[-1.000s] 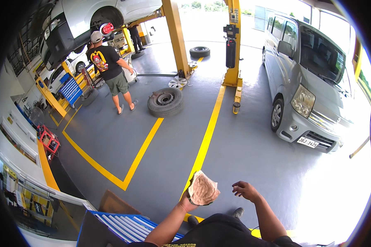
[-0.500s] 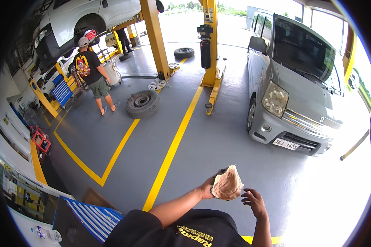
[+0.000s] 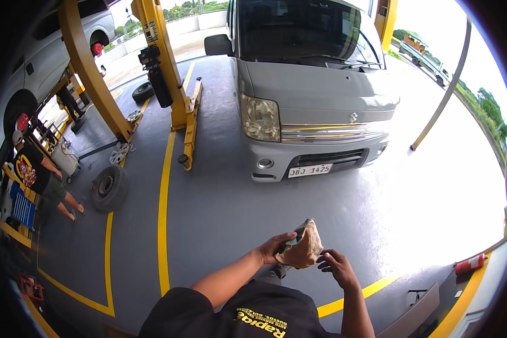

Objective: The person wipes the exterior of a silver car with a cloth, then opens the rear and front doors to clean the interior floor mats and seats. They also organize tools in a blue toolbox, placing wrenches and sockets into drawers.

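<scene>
In front of my chest, my left hand grips a crumpled, tan sheet-like piece with dark green along its left side. I cannot make out exactly what it is. The left thumb lies over the green part, while the other fingers are mostly hidden. At the piece's right edge is my right hand, fingers apart and slightly bent, holding nothing. Its fingertips are very close to the tan edge; whether they touch it I cannot tell.
A grey van stands ahead, front toward me. Yellow lift posts rise left of it. A wheel lies on the floor near a standing person. Far left, a vehicle is raised. A fire extinguisher is at right.
My view has swung right, so the van now sits nearer the middle. The tan piece has tilted in my left hand, showing more green. My right hand is closer to its edge.
</scene>
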The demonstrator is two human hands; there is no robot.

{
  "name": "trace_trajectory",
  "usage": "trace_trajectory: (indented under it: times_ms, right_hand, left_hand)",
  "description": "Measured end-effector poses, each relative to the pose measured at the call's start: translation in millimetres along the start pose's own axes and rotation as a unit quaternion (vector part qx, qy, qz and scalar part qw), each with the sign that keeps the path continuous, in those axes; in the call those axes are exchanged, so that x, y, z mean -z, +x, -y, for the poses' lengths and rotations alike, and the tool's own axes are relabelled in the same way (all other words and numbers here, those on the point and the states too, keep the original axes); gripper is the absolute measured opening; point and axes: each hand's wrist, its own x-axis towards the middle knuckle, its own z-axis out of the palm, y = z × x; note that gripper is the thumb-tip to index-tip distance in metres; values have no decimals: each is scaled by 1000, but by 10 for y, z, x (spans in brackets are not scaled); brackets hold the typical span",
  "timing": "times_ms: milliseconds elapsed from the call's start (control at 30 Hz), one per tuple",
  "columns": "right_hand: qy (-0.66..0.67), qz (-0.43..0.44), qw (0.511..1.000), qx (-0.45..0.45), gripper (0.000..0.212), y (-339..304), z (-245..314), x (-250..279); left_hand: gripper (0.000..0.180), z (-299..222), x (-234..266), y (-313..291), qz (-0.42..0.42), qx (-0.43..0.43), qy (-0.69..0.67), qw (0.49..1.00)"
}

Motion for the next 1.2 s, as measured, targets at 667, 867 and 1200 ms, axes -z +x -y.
trace_trajectory:
  times_ms: [667,867,1200]
  right_hand:
    - [317,-277,907,34,55,754,218,4832]
    - [322,-192,926,44,60,1242,810,6740]
    - [545,-76,800,239,85,2554,1583,10184]
  left_hand:
    - [47,113,-1849,6384,98,256,132,952]
    - [55,-123,-2411,7845,80,197,183,960]
    - [66,-1071,-1919,9941,-129,145,287,938]
